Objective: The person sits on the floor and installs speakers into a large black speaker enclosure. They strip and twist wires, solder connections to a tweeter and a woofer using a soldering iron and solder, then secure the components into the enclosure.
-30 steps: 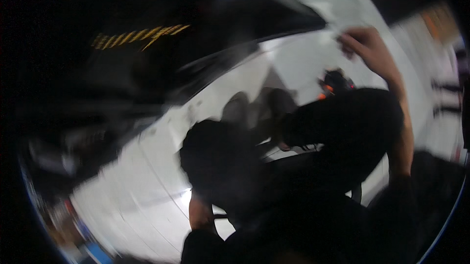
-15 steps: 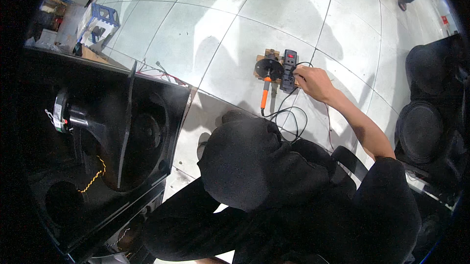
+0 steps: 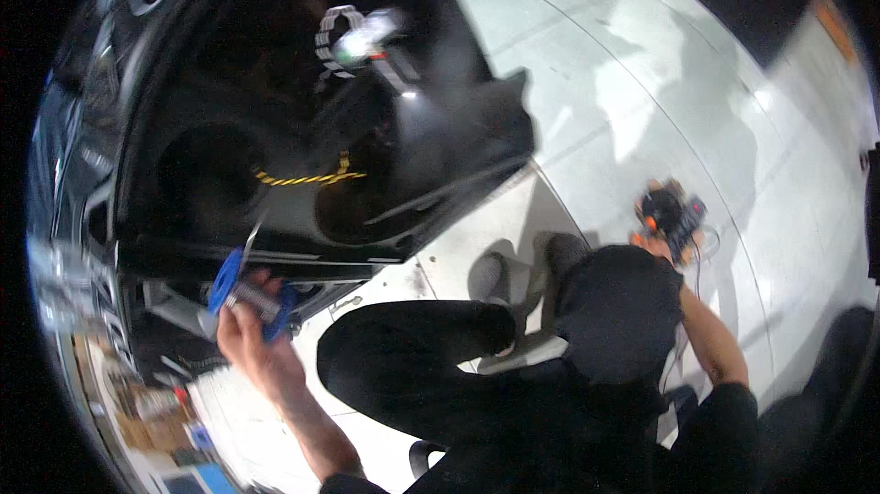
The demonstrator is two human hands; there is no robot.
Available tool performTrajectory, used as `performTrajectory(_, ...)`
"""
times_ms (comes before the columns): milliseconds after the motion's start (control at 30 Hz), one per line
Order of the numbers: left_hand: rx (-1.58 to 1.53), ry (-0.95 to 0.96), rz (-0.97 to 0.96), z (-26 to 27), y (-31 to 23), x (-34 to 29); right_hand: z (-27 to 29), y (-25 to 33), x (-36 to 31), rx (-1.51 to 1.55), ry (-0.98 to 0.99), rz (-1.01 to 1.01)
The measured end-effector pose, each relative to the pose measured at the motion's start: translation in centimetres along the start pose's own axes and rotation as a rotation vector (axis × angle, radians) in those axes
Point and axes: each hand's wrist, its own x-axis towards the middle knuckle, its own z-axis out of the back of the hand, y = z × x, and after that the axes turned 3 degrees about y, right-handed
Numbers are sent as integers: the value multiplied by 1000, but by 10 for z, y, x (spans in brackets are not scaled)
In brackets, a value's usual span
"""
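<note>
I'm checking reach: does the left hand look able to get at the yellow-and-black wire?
Probably yes: the yellow-and-black wire lies exposed inside the open cabinet, with only its near edge between, though the left hand holds a blue spool.

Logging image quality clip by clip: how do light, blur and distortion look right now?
Head view: the silver driver in the speaker cabinet is smeared, probably by motion; the blue wire spool in the left hand looks soft. Head view: shadows cross the bright tiled floor, while the cabinet's interior is very dark. Head view: tile seams curve, and the corners are black.
</note>
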Motion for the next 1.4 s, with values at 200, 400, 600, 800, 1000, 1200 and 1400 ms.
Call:
performTrajectory(200,-49,132,173,-40,-11,41,22,-10,-32,263,142,-331)
performTrajectory(400,-223,210,349,-62,-3,65,192,-3,-9,137,-282,-235)
performTrajectory(600,-390,370,313,-90,17,83,281,20,98,1252,-1130,-372)
performTrajectory(800,-401,389,281,-98,32,91,292,54,199,1511,-914,-267)
performTrajectory(1000,-263,393,240,-104,35,92,269,55,230,1783,-679,58)
performTrajectory(1200,-274,372,239,-106,40,92,253,52,244,1919,-616,107)
performTrajectory(1400,-262,368,201,-106,39,92,247,56,249,1954,-609,59)
